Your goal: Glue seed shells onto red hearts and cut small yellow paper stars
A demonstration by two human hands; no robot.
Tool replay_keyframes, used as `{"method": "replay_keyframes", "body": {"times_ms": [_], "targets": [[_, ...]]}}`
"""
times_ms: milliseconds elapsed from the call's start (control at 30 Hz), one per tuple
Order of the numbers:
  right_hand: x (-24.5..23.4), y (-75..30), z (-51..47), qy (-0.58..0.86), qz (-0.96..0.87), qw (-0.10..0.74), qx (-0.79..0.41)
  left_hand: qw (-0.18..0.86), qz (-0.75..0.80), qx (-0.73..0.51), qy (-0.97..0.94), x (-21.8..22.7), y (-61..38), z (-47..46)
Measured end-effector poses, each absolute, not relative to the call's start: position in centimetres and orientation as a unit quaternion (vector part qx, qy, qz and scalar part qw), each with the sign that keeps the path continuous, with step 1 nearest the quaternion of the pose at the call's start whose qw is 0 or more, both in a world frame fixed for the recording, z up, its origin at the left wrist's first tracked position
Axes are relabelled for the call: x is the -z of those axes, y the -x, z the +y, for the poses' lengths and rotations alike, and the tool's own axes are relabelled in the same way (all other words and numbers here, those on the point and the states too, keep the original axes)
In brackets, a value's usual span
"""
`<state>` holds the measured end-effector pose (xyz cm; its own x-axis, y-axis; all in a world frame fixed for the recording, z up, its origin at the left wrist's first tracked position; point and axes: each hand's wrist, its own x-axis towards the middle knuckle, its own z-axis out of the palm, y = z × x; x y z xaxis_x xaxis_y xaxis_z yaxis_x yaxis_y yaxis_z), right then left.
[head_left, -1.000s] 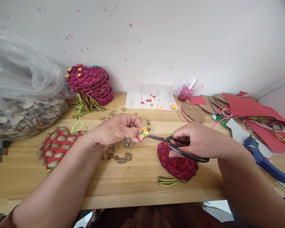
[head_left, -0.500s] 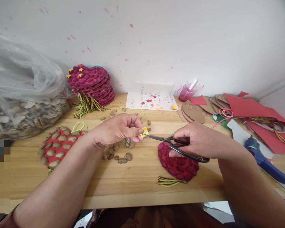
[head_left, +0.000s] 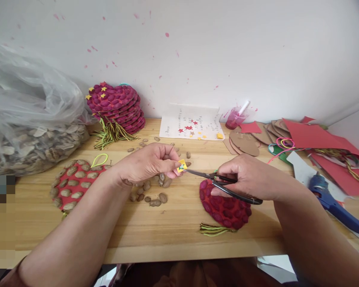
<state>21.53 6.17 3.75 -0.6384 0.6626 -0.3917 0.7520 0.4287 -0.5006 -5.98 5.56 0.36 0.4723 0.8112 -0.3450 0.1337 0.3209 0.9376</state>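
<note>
Yellow paper (head_left: 182,165), only a small piece, is pinched between the thumb and fingers of the left hand (head_left: 149,163), which is closed around it above the middle of the wooden surface (head_left: 167,227). The scissors (head_left: 221,184) are gripped by the right hand (head_left: 248,177), closed on the handles. The blade tips are placed at the edge of the yellow paper. The blades look nearly shut, but it cannot be told whether the cut is finished.

Some work seems to be done already. Small red and yellow stars are seen on a white sheet (head_left: 191,123) at the back. A stack of dark red shell pieces (head_left: 116,105) is standing at the wall, and yellow stars are seen on the top one.

Other work seems to be left. On the dark red shell piece (head_left: 224,209) just below the right hand no star is seen. On the red piece (head_left: 74,184) at the left, the shells are not painted. Loose shells (head_left: 151,196) are scattered under the left hand, and many more are kept in a plastic bag (head_left: 32,139) at the far left. A blue glue gun (head_left: 332,201) is lying at the right.
</note>
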Motion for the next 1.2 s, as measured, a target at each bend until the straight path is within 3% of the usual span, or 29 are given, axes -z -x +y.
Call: {"method": "replay_keyframes", "body": {"times_ms": [833, 1200], "targets": [[-2.4, -21.9, 7.4, -0.404, 0.868, 0.077, 0.28, 0.687, 0.444, -0.29, -0.497, 0.7, 5.2, 5.7], [-3.0, -22.6, 7.5, -0.442, 0.83, 0.107, 0.324, 0.696, 0.454, -0.336, -0.443, 1.7, 4.6, 6.0]]}}
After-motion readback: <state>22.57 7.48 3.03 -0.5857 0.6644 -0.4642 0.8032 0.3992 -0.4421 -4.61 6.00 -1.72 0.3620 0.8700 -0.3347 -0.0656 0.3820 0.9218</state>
